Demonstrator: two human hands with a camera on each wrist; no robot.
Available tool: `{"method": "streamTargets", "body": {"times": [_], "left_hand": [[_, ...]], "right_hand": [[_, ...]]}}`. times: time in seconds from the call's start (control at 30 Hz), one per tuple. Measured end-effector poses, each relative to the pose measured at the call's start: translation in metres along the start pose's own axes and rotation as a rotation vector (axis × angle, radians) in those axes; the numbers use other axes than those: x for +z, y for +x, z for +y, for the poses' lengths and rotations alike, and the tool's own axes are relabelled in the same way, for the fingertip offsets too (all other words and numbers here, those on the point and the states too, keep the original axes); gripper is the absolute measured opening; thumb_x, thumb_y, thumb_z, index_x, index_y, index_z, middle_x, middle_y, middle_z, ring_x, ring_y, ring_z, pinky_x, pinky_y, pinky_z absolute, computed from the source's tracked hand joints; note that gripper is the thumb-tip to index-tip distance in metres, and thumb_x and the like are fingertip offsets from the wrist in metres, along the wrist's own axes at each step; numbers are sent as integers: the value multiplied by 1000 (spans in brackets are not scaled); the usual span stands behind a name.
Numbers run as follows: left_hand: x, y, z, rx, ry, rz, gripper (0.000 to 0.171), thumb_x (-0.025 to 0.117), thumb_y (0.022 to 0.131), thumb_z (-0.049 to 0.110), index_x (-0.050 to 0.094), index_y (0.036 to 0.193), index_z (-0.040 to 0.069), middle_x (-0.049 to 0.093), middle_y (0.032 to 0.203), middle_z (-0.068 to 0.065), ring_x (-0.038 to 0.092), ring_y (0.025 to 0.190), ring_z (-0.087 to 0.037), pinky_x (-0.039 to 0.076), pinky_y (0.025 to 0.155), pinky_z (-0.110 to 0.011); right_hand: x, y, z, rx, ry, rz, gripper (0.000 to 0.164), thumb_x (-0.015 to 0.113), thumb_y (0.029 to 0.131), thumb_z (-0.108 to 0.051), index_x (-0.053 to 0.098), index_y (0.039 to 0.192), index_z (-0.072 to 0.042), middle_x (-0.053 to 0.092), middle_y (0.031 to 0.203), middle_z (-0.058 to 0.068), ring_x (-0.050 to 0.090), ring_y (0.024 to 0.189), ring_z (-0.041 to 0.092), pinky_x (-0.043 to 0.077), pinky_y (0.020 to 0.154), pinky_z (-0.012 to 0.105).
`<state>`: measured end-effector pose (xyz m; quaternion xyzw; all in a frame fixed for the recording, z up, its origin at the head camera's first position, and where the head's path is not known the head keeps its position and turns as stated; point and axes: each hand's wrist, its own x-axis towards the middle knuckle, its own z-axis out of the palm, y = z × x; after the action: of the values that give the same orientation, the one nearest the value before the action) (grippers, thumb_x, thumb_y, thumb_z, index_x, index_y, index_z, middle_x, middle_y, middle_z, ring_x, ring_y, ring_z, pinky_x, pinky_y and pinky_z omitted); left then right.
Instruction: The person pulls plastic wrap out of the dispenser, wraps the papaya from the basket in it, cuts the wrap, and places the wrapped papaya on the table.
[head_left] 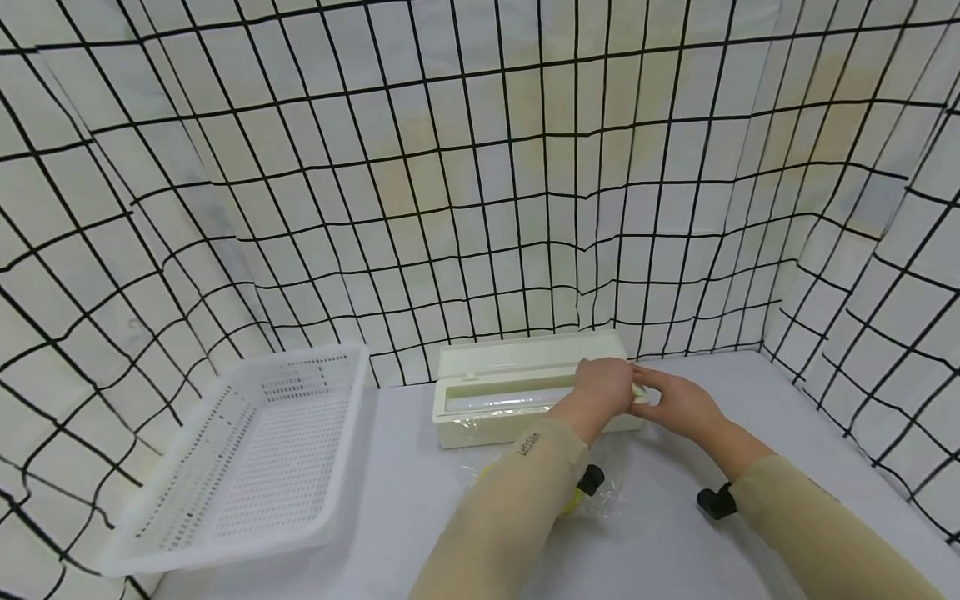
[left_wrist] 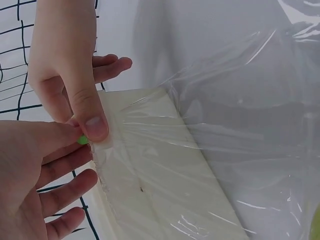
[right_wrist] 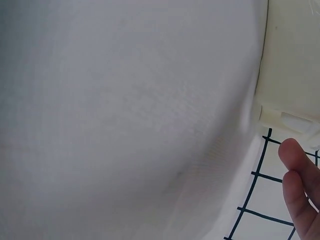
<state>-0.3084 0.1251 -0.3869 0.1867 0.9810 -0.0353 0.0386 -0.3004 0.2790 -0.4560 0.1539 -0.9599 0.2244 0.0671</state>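
A cream cling film dispenser box (head_left: 480, 432) stands on the table with its lid (head_left: 525, 350) raised and a film roll (head_left: 517, 400) inside. Both hands meet at its right end. My left hand (left_wrist: 25, 170) pinches a small green piece (left_wrist: 82, 140) at the box's edge, other fingers spread loosely. My right hand (head_left: 686, 406) has its thumb pressed on the cling film (left_wrist: 215, 115) by that edge; its index finger is mostly hidden, and two fingers (right_wrist: 297, 200) show in the right wrist view. The film stretches over the box front toward me.
A white perforated basket (head_left: 337, 500) stands at the left. Something yellow (head_left: 573, 502) lies under the film, mostly hidden by the left forearm. Black wire grid panels (head_left: 517, 192) over white sheeting enclose the white table (head_left: 667, 533) at the back and sides.
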Motion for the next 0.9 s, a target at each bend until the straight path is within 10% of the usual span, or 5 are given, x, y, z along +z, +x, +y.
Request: {"method": "streamTargets", "body": {"times": [0.9], "left_hand": [[-10,-10,-27,57,110,-5,17,64,94,29,73,109,25,70,109,11,64,100,-9,37,106,-39]], "right_hand": [[-1,-1,-1,50,-4,-2,93,58,75,-81,51,146,-20,46,151,2,50,128,40,44,95,58]]}}
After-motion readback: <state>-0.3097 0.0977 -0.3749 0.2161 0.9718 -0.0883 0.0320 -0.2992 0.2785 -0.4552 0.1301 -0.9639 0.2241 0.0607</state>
